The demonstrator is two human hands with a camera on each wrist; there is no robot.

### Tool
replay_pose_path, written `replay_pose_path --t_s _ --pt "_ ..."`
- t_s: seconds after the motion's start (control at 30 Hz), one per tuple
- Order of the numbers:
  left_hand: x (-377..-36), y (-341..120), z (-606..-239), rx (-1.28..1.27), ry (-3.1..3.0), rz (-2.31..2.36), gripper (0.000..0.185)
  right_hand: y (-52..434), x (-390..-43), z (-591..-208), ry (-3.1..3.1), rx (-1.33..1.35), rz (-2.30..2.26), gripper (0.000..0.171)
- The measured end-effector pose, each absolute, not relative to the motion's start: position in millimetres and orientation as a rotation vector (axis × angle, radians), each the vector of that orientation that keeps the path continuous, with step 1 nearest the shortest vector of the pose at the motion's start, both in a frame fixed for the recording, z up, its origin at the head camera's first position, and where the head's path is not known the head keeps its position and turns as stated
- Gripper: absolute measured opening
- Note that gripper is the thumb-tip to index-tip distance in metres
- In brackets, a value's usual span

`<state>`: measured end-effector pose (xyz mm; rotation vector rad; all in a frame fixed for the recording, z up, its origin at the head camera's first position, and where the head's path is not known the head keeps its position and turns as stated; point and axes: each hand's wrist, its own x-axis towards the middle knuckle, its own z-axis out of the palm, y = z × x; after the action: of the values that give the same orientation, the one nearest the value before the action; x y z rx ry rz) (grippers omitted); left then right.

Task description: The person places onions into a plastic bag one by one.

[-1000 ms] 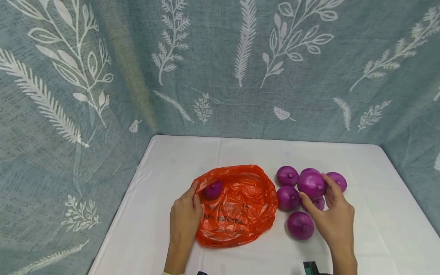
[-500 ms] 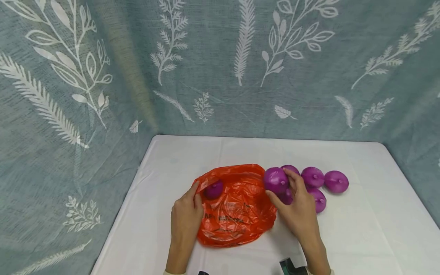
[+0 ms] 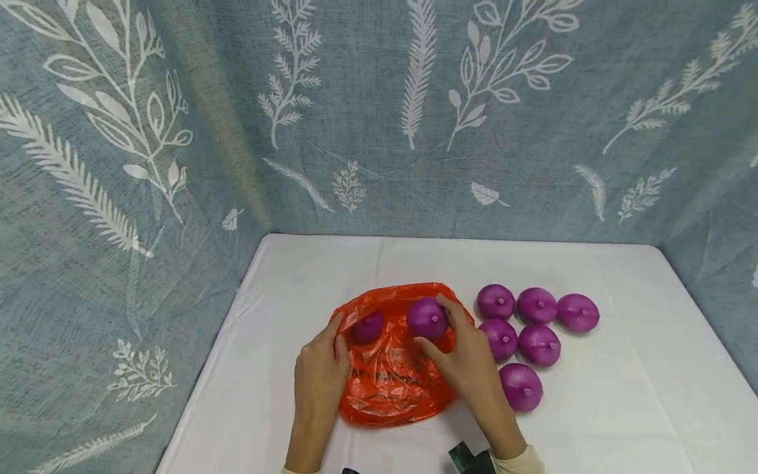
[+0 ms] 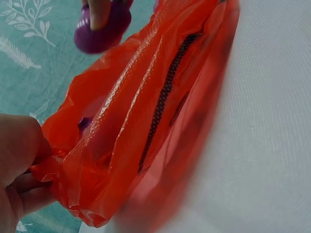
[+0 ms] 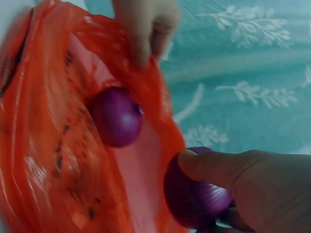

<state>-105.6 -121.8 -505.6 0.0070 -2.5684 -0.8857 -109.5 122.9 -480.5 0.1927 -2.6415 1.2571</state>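
An orange plastic bag (image 3: 403, 368) lies on the white table (image 3: 622, 408). My left hand (image 3: 320, 375) pinches the bag's left rim and holds its mouth open; the same hand (image 4: 22, 165) grips the bag's edge (image 4: 63, 170) in the left wrist view. One purple onion (image 3: 367, 326) sits inside the bag, seen again as the onion (image 5: 116, 116) in the right wrist view. My right hand (image 3: 464, 359) grips another purple onion (image 3: 428, 317) over the bag's opening; that held onion (image 5: 194, 194) hangs just outside the bag (image 5: 43, 145).
Several loose purple onions (image 3: 521, 332) lie in a cluster on the table right of the bag. A blue-grey leaf-print curtain (image 3: 379, 118) closes in the back and both sides. The table's left edge (image 3: 201, 382) is near the bag.
My right hand has carried an onion leftward from the cluster to above the bag's mouth. The left hand has kept its hold on the bag rim.
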Motion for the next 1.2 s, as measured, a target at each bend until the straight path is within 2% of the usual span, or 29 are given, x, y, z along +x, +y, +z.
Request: replay_pose_path --t_s 0.47,0.8,1.2 --pt "-102.6 -120.7 -508.4 -0.013 -2.554 -0.853 0.037 89.9 -124.4 -500.7 -2.725 0.206 1.282 0.074" --pt "-103.6 -117.1 -507.4 -0.055 -2.538 -0.838 0.037 80.6 -132.3 -515.8 -2.741 0.145 1.262 0.074" --pt "-102.3 -120.7 -512.9 -0.058 -2.525 -0.820 0.038 73.5 -135.7 -522.8 -2.762 0.194 1.220 0.074"
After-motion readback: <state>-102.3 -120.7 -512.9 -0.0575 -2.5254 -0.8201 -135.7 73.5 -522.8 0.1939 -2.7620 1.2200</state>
